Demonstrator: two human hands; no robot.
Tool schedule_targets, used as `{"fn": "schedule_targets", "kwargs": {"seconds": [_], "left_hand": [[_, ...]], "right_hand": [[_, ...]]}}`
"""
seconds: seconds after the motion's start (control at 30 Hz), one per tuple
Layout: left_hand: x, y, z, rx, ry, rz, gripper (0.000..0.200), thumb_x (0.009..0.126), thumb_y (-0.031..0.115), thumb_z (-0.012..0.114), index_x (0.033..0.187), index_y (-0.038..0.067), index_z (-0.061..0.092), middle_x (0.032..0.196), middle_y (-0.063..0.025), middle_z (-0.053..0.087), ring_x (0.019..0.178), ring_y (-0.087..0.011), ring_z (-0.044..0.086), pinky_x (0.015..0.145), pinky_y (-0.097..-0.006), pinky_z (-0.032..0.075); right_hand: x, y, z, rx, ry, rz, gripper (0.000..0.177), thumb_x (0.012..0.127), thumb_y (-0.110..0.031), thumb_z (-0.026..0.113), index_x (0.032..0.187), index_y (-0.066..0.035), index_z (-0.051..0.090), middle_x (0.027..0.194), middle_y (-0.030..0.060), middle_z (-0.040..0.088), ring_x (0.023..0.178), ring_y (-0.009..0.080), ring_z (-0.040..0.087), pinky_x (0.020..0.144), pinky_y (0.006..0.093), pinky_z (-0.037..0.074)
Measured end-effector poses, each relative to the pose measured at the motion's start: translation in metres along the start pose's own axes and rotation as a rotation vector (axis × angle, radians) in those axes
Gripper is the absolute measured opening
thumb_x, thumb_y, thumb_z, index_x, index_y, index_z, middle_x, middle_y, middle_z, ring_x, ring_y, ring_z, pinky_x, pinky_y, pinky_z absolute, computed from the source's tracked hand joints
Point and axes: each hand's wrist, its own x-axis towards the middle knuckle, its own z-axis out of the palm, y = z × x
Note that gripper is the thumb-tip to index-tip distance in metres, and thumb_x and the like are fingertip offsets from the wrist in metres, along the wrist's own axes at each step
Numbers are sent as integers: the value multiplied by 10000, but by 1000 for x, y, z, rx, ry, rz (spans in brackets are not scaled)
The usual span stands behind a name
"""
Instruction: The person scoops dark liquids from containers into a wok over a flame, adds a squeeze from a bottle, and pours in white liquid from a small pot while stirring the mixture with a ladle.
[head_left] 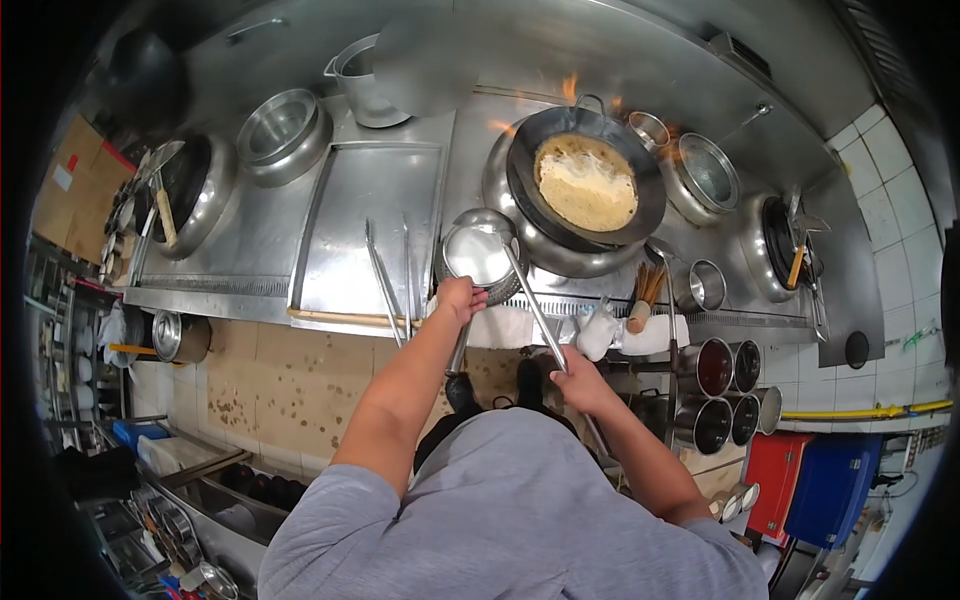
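My right hand (583, 380) is wrapped around the long metal handle of a ladle (540, 315). The handle slants up and left to a round metal bowl (480, 252) at the counter's front edge, where the ladle's head is hard to make out. At the bowl's near rim is my left hand (463, 298), its fingers curled closed; what they hold is hidden. A perforated strainer (496, 290) shows under the bowl. Beyond it, a black wok (640, 205) sits tilted on a burner, with a foamy yellow-brown mixture (588, 185) inside and flames behind it.
Left of the bowl lies a flat metal tray (375, 215) with tongs (378, 265) on it. A bamboo brush (645, 300) and a metal cup (703, 285) stand right. Several pots (715, 365) hang by the front edge. A second wok (185, 190) is far left.
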Motion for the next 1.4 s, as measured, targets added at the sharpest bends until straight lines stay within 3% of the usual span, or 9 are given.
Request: {"fn": "schedule_targets", "kwargs": {"seconds": [0.03,0.13,0.2,0.77,0.83,0.93,1.07,1.2,1.4], "left_hand": [[-4,1,3,5,-7,-2,209,996,102,535,1202,72,518,1076,-145,676,943,-308,726,847,-539,607],[-4,1,9,-3,57,3,233,990,75,530,1221,98,505,1101,-144,673,948,-313,723,839,-545,606],[1,-4,8,-5,55,25,239,981,68,529,1205,131,478,1010,-134,702,763,-276,729,636,-462,594],[-9,-1,8,145,96,106,164,1045,25,540,1181,111,505,1021,-95,683,788,-209,711,687,-438,586],[-10,-2,9,166,84,109,178,1060,35,533,1208,125,494,1070,-95,679,837,-219,708,776,-489,605],[-11,-2,12,117,130,149,180,1001,-8,544,1151,90,539,961,-98,690,726,-204,711,592,-386,563],[-9,-3,11,165,104,126,203,1058,39,548,1233,124,489,1070,-86,674,850,-227,717,778,-482,594],[-8,-3,12,94,176,155,220,965,-36,534,1142,95,535,913,-99,691,715,-219,721,596,-421,566],[0,-2,3,78,110,110,198,986,-14,529,1149,96,510,954,-106,691,749,-237,730,656,-450,609]], "right_hand": [[-1,2,4,-71,-18,51,518,992,-139,641,1474,-32,486,1051,353,714,1057,528,696,933,556,544],[-2,-7,20,-178,-25,165,519,994,-139,628,1475,-22,472,1099,371,711,1093,551,676,932,601,538],[-1,-8,32,-199,-40,205,453,993,-130,612,1391,24,458,1080,390,702,1074,565,672,931,632,528],[-3,13,47,-232,-245,250,371,1015,-134,598,1250,70,396,1159,401,670,1203,575,619,1009,580,499],[-5,22,52,-251,-193,147,344,1009,-118,606,1242,46,413,1080,344,689,1002,522,709,855,555,565],[-7,10,42,-172,-263,264,315,1006,-112,617,1228,9,429,984,262,667,721,390,716,636,487,575],[-13,-2,30,-140,-322,273,351,996,-149,612,1221,43,423,1086,355,684,989,529,703,855,562,569],[-21,-13,16,-1,-360,312,318,1000,-140,643,1209,-9,442,926,206,641,717,333,691,603,463,567],[-24,-22,1,476,-439,464,261,1013,-70,626,1219,-103,468,796,22,484,530,118,434,460,328,412]]}}
